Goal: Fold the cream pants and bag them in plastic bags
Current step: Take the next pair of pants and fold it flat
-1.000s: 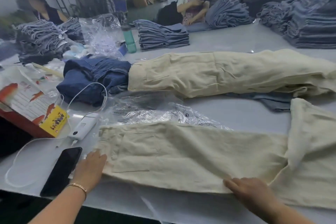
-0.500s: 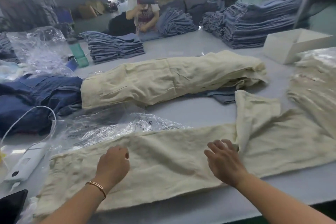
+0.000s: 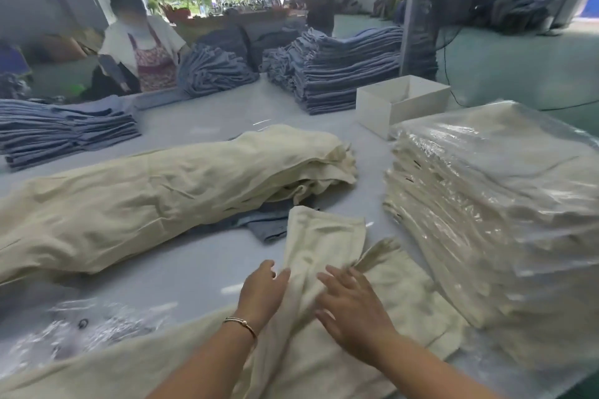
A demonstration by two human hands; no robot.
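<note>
The cream pants being worked lie along the near edge of the table, from about 7 o'clock toward 3 o'clock, with one leg end flipped up and pointing toward 12 o'clock between the two hands. That stray leg is probably why both hands sit here: it has to be laid flat and lined up before the garment can be folded.

The left hand rests at the left edge of the upturned leg, fingers fairly straight and loose, gripping nothing that can be made out. The right hand lies flat on the cloth just beside it, fingers spread and straight, seemingly pressing the fabric smooth.

At 2 o'clock stands a stack of bagged pants, close at hand so finished pieces can go straight onto it. At 10 o'clock lies a pile of unfolded cream pants, apparently waiting their turn. Loose plastic bags lie at 8 o'clock, near the left arm, handy for the bagging step.
</note>
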